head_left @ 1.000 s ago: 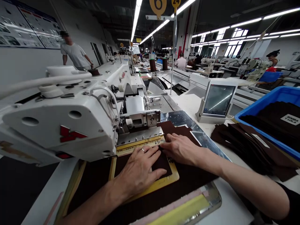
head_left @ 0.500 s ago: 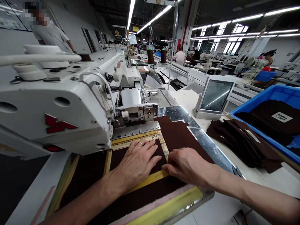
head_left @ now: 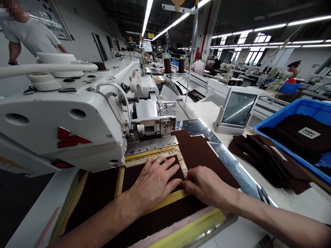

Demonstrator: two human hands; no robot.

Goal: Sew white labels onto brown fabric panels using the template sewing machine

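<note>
Left hand (head_left: 151, 184) lies flat, fingers spread, on brown fabric (head_left: 134, 174) inside yellow frame (head_left: 168, 199). Right hand (head_left: 207, 186) fingers pinch together at frame's corner; press evenly, edges flush, no wrinkles.

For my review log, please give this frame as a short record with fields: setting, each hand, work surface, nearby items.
Setting: sewing factory line, white sewing machine
Left hand: flat on dark brown fabric inside the yellow template frame
Right hand: fingertips at the frame's right corner
Nearby: touchscreen panel, stack of brown pieces, blue bin
Others: person in a grey shirt behind the machine
</note>
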